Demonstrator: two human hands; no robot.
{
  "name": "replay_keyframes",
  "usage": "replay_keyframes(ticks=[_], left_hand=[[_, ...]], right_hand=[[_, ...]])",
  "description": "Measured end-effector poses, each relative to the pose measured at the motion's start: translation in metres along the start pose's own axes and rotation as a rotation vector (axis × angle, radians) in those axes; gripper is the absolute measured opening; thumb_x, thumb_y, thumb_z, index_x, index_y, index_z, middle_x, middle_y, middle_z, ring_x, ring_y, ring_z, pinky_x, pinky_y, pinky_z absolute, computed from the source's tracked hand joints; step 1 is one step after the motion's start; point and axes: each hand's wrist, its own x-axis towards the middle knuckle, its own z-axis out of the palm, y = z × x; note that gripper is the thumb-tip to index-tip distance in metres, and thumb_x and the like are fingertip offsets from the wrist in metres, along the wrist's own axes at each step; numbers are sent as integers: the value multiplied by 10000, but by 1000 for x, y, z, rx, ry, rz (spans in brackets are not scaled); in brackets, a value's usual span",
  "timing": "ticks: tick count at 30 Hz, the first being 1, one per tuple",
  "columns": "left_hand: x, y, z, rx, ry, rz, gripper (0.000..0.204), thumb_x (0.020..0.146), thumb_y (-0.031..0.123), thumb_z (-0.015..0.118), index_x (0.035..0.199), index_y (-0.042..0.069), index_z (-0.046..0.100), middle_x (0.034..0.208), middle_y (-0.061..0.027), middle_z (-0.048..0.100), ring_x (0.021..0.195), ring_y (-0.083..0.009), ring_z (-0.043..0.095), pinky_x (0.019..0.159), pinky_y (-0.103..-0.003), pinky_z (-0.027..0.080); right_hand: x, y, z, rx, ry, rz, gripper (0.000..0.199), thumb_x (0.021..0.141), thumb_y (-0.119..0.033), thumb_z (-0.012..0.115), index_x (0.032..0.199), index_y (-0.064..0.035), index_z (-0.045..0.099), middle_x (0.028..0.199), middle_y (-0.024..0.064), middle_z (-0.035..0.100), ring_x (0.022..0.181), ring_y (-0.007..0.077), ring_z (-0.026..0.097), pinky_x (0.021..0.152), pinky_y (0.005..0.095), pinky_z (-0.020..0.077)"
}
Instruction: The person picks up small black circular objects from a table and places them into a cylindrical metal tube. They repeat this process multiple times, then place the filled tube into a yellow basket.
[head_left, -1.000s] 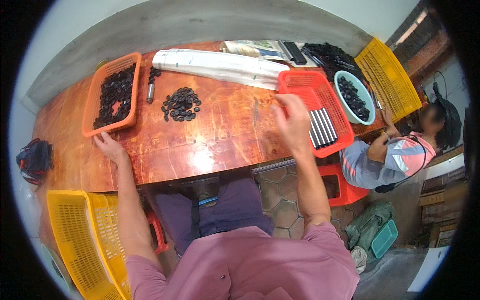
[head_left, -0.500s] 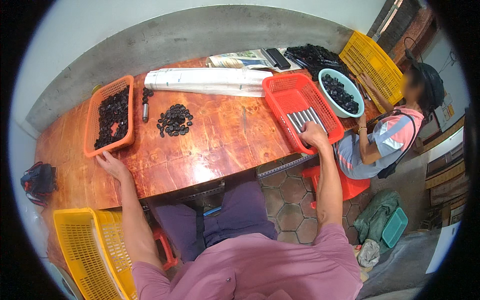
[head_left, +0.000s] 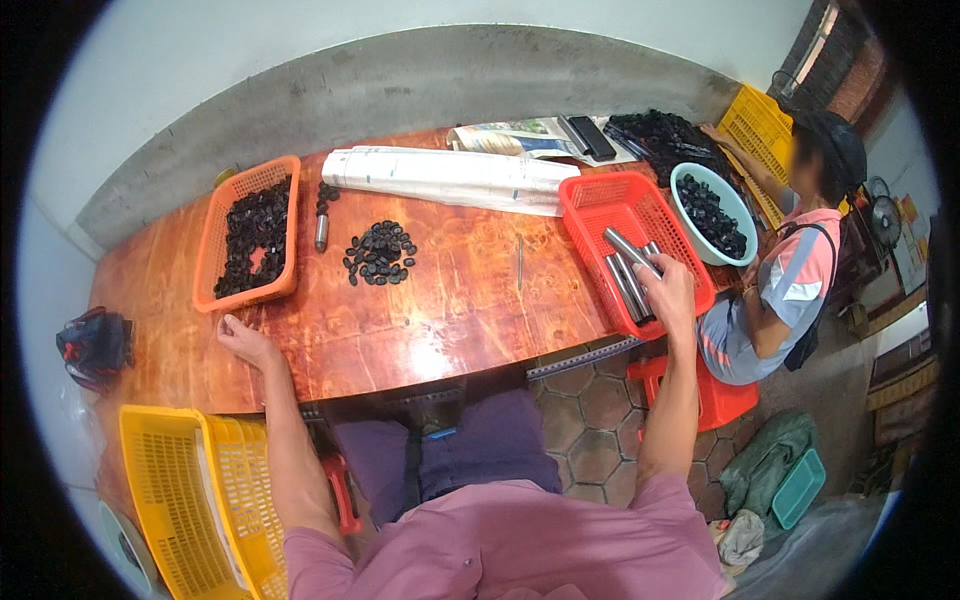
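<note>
My right hand (head_left: 670, 288) is closed around one end of a silver metal tube (head_left: 628, 246), which tilts over the red plastic basket (head_left: 581, 200) at the right of the table. Several more tubes (head_left: 622, 290) lie in that basket beneath it. My left hand (head_left: 250, 343) rests at the table's left side with fingers curled in, nothing visible in them. Just beyond it stands an orange basket (head_left: 288, 255) of small black plastic pieces (head_left: 248, 235). A loose pile of black oval pieces (head_left: 380, 250) lies mid-table, with a short metal tube (head_left: 321, 233) nearby.
A thin metal rod (head_left: 520, 262) and a rolled white sheet (head_left: 440, 175) lie on the wooden table (head_left: 450, 320). Right of the red basket, a person (head_left: 770, 290) sits by a pale blue basin (head_left: 684, 215) of black parts. Yellow crates (head_left: 165, 480) stand at my lower left.
My right hand has raised one tube from the row, tilting it above the others. My left hand's fingers have curled in from lying spread near the orange basket. The view has shifted slightly.
</note>
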Motion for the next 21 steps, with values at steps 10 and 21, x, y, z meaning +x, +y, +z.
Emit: replay_keyframes(ticks=[10, 21], left_hand=[[-191, 93, 0, -393, -1025, -387, 367, 1065, 276, 560, 1337, 30, 587, 1075, -57, 675, 907, -126, 655, 764, -286, 561], [-224, 100, 22, -423, -1075, -624, 262, 941, 53, 703, 1156, 28, 555, 962, -59, 654, 797, -145, 652, 682, -300, 555]], right_hand=[[-87, -83, 160, 1316, -920, 360, 406, 1089, -374, 461, 1146, -10, 630, 714, 57, 622, 509, 130, 522, 476, 254, 420], [-101, -127, 219, 1017, -1064, 81, 308, 1079, -268, 522, 1151, 18, 613, 874, 88, 687, 597, 100, 597, 527, 232, 501]])
